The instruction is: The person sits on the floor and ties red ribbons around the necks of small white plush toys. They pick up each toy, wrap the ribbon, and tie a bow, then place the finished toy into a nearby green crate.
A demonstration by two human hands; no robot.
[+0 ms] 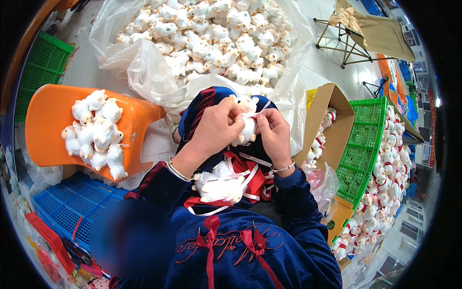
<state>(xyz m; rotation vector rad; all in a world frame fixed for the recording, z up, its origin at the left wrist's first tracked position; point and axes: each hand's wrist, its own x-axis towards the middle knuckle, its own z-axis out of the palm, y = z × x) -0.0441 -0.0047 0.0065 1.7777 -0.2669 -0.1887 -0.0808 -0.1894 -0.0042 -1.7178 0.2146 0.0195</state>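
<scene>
A small white plush animal (247, 126) stands upright above my knees, between my two hands. A thin white ribbon (250, 114) crosses its neck. My left hand (217, 129) is closed at the toy's left side, its thumb and forefinger pinching at the ribbon by the neck. On the other side my right hand (275, 137) pinches the ribbon too, with a loose end sticking up above its fingers. Down in my lap lie more white plush toys (219, 185), red cloth pieces (257, 185) and white ribbons (251, 177).
An orange stool (48, 123) to the left carries several plush toys (103, 130). Ahead, a clear plastic sheet (144, 67) holds a large plush pile (216, 38). At right stand a cardboard box (332, 103) and a green crate (356, 149); a blue crate (72, 197) sits lower left.
</scene>
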